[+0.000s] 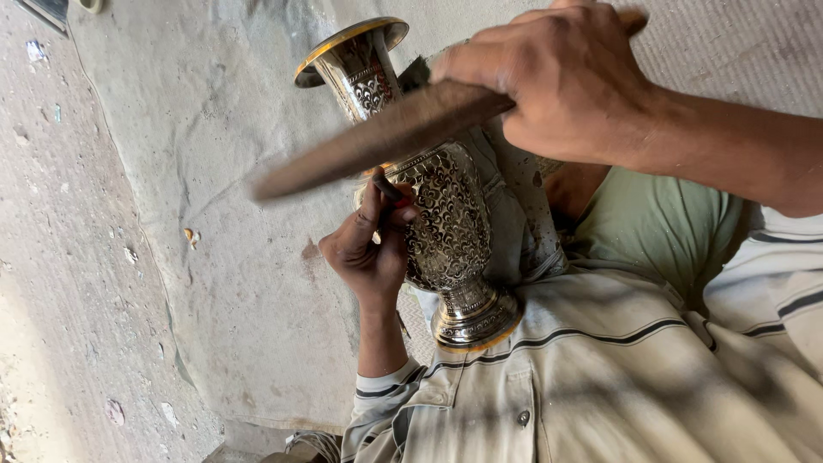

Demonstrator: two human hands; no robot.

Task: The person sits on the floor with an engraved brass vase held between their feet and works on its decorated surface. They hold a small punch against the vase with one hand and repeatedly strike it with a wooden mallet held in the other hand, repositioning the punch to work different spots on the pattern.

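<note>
The engraved metal vase (446, 223) lies tilted across the person's lap, its foot against the striped shirt (617, 377), its gold rim over the grey cloth (231, 257) on the floor. The left hand (373, 249) pinches a small tool, mostly hidden, against the vase's body. The right hand (557, 81) is clamped on a motion-blurred wooden stick (386, 137).

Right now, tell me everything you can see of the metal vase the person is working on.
The vase looks like silvery metal with gold-coloured rims at its flared mouth and its foot. Dense engraved scrollwork covers the neck and bulging body. It lies tilted across the person's lap, foot against the striped shirt, mouth pointing away over the grey cloth. The left hand presses a thin tool to its body; the right hand holds a blurred wooden stick above it.
</note>
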